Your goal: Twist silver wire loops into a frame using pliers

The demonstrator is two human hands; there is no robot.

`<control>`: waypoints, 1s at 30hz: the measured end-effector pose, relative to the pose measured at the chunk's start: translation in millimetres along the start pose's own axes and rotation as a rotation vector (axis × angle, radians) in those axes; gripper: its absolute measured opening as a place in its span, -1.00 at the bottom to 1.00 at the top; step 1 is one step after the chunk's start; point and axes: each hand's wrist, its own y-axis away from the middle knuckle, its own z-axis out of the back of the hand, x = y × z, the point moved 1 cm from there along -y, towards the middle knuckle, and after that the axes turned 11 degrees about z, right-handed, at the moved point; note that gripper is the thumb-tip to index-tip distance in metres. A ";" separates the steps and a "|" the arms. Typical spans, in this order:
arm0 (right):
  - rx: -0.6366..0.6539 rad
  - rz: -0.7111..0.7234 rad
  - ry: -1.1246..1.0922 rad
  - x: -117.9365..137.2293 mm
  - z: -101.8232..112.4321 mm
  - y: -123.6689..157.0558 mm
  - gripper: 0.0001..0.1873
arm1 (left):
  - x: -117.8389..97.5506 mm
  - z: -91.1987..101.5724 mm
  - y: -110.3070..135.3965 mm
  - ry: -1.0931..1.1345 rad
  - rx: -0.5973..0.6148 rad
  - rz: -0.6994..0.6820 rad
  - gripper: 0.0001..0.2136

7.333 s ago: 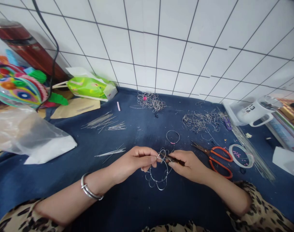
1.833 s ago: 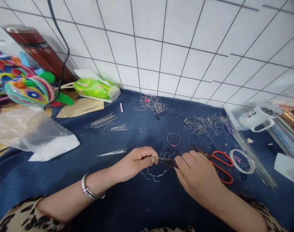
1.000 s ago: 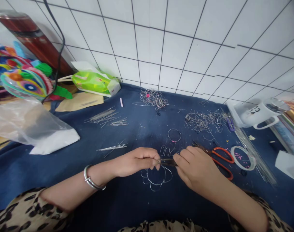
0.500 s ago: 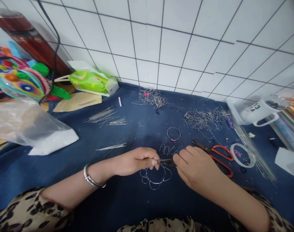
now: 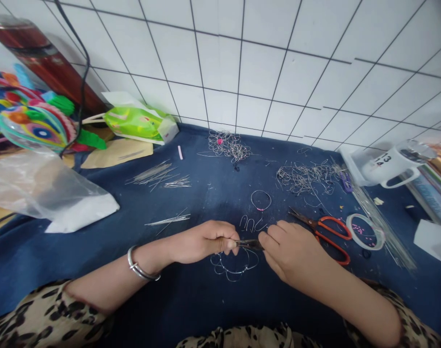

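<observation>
Pliers (image 5: 252,244) are gripped in my right hand (image 5: 287,249), their jaws pointing left and reaching to my left fingertips. My left hand (image 5: 216,240) pinches a wire ring with looped petals (image 5: 234,271), a flower-like shape hanging just below the plier jaws. Exactly where the jaws bite on the wire is hidden by my fingers. Just beyond my hands lie several short bent wire pieces (image 5: 252,223) and a plain wire ring (image 5: 261,200) with pink beads on it.
Orange-handled scissors (image 5: 334,228) and a round dish of pink beads (image 5: 365,232) lie right of my right hand. Tangled wire (image 5: 303,178) and finished-looking wire loops (image 5: 229,146) sit farther back. Straight wires (image 5: 169,220) lie at left, near a plastic bag (image 5: 53,186). A white mug (image 5: 390,169) stands at right.
The wire flower has tilted slightly, its lower petals a little higher. Both hands keep almost the same place and hold.
</observation>
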 end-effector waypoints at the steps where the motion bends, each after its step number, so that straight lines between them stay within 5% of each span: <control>1: 0.002 -0.001 -0.009 -0.2 -0.6 -0.1 -0.95 | 0.2 0.1 -0.2 -0.006 0.002 -0.001 -0.75; 18: -0.039 -0.009 -0.052 -3.6 -11.1 0.4 -0.92 | 1.5 -1.2 -0.2 0.123 -0.001 0.053 -0.75; 30: -0.016 -0.207 -0.390 -4.8 -13.5 -1.0 -0.90 | 0.5 0.7 -0.7 0.153 -0.100 0.091 -0.81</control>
